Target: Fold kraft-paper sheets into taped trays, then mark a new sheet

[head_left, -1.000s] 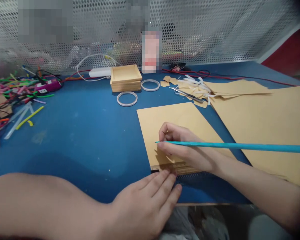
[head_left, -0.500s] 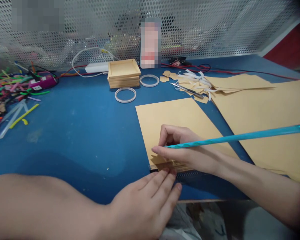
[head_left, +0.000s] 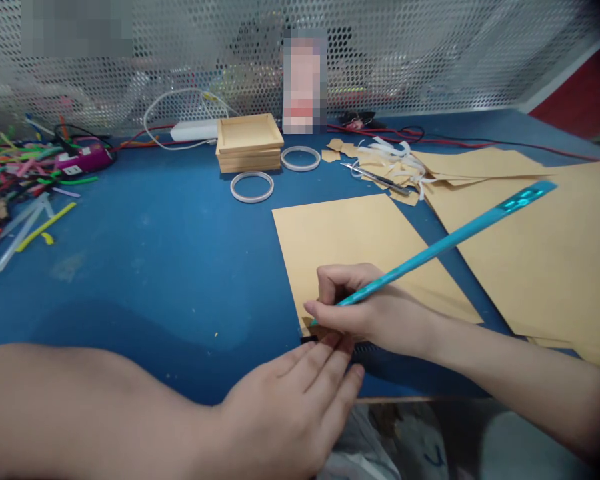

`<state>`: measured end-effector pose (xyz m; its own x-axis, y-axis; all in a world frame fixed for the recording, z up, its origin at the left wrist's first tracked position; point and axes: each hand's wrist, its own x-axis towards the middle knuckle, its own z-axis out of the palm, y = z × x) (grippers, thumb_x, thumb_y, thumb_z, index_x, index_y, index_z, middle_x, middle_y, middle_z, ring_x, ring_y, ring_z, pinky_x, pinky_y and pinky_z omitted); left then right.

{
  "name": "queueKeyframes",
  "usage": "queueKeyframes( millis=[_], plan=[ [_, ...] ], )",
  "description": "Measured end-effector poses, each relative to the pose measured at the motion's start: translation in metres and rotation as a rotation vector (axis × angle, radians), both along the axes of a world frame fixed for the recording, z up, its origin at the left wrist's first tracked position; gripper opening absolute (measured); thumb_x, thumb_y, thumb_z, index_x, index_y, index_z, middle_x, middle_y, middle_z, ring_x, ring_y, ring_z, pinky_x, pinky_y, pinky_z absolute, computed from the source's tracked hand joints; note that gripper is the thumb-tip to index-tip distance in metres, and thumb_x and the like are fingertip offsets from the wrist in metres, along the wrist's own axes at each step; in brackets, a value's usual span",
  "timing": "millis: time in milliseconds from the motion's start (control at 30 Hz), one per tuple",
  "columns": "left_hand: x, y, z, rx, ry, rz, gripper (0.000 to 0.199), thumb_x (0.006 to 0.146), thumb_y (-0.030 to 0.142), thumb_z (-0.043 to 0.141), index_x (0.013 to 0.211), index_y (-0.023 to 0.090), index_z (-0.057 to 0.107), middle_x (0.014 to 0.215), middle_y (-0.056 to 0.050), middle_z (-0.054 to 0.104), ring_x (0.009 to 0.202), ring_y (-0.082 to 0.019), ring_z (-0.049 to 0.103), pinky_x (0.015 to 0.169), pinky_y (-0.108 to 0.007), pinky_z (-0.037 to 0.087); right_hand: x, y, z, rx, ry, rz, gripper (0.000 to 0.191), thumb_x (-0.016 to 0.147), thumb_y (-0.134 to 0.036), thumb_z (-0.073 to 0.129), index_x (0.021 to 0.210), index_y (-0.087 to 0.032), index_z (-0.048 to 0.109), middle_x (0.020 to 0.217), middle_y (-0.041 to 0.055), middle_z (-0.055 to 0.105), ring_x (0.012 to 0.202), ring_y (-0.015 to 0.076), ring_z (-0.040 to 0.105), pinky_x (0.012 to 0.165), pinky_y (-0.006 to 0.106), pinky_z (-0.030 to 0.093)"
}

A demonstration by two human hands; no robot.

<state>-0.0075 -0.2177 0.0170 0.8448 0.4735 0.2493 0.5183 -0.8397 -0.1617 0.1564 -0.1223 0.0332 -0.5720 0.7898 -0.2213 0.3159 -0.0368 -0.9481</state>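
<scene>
Right hand (head_left: 367,315): one, fingers pinched round a turquoise pencil (head_left: 440,247); tip at the near left corner of a small brown sheet (head_left: 340,230), contact with the paper not certain. Left hand (head_left: 285,393): one, grasping nothing, laid flat, fingertips on a largely hidden ruler (head_left: 309,339) at the sheet's near edge. Sheet: flat on the blue desk (head_left: 170,267), right of centre.

Possible faults, by judgement: ruler skidding, should fingertip pressure slacken; sheet swivelling, its far side having no hand on it; stray mark, should the pencil knock the left fingers just beside it.

Count: pencil, one. Ruler, one. Small sheet, one. Larger brown sheets (head_left: 545,267), at least two, overlapping, at right. Pale rings (head_left: 252,199), two, close together. Wooden trays (head_left: 250,133), one stack, number unclear. Slim pointed tool (head_left: 383,180), one, lying on paper scraps (head_left: 397,172) and white strips (head_left: 387,150), both too jumbled to count. Purple device (head_left: 87,160), one, beside coloured sticks (head_left: 15,157), many, uncounted.
</scene>
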Motion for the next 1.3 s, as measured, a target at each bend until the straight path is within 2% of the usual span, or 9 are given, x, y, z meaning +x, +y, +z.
queueKeyframes(
  millis=[200, 400, 633, 967, 1300],
  plan=[
    [0.0001, 0.0001, -0.0013, -0.008, -0.002, 0.004, 0.043, 0.098, 0.016, 0.030, 0.133, 0.007, 0.053, 0.134, -0.014, 0.056, 0.123, -0.026, 0.053, 0.107, -0.037, 0.034, 0.0002, -0.0001, -0.0022, 0.073, -0.036, 0.052, 0.027, 0.073, -0.017, 0.061, 0.055, -0.020, 0.041, 0.050, -0.0058, 0.050, 0.047, 0.0073, 0.044, 0.041, 0.019, 0.031],
    [0.0004, -0.0009, -0.0022, -0.014, -0.003, 0.001, 0.043, 0.098, 0.017, 0.031, 0.134, 0.005, 0.052, 0.134, -0.015, 0.055, 0.123, -0.026, 0.053, 0.107, -0.037, 0.035, 0.0009, -0.0006, -0.0051, 0.128, -0.061, 0.058, 0.028, 0.075, -0.018, 0.060, 0.055, -0.020, 0.041, 0.050, -0.0062, 0.048, 0.047, 0.0069, 0.041, 0.041, 0.019, 0.029],
    [0.0011, 0.0002, 0.0001, -0.041, -0.005, 0.003, 0.042, 0.097, 0.019, 0.034, 0.132, 0.005, 0.052, 0.134, -0.016, 0.055, 0.122, -0.026, 0.053, 0.105, -0.036, 0.037, -0.0005, -0.0007, 0.0011, 0.039, -0.065, 0.052, 0.027, 0.073, -0.017, 0.060, 0.055, -0.020, 0.041, 0.051, -0.0058, 0.048, 0.047, 0.0074, 0.043, 0.041, 0.019, 0.030],
    [0.0015, 0.0006, -0.0011, -0.053, -0.026, 0.003, 0.041, 0.097, 0.018, 0.034, 0.131, 0.005, 0.053, 0.133, -0.017, 0.056, 0.122, -0.026, 0.053, 0.106, -0.036, 0.037, 0.0005, -0.0006, -0.0038, 0.074, -0.058, 0.049, 0.027, 0.075, -0.019, 0.060, 0.056, -0.020, 0.041, 0.052, -0.0053, 0.051, 0.048, 0.0075, 0.044, 0.041, 0.019, 0.032],
    [0.0010, 0.0015, 0.0003, -0.065, -0.008, 0.001, 0.041, 0.098, 0.018, 0.034, 0.132, 0.005, 0.051, 0.134, -0.017, 0.054, 0.124, -0.025, 0.052, 0.107, -0.036, 0.036, -0.0010, -0.0005, 0.0011, 0.067, -0.076, 0.034, 0.026, 0.071, -0.018, 0.061, 0.055, -0.020, 0.041, 0.051, -0.0046, 0.051, 0.048, 0.0076, 0.044, 0.040, 0.018, 0.031]
  ],
)
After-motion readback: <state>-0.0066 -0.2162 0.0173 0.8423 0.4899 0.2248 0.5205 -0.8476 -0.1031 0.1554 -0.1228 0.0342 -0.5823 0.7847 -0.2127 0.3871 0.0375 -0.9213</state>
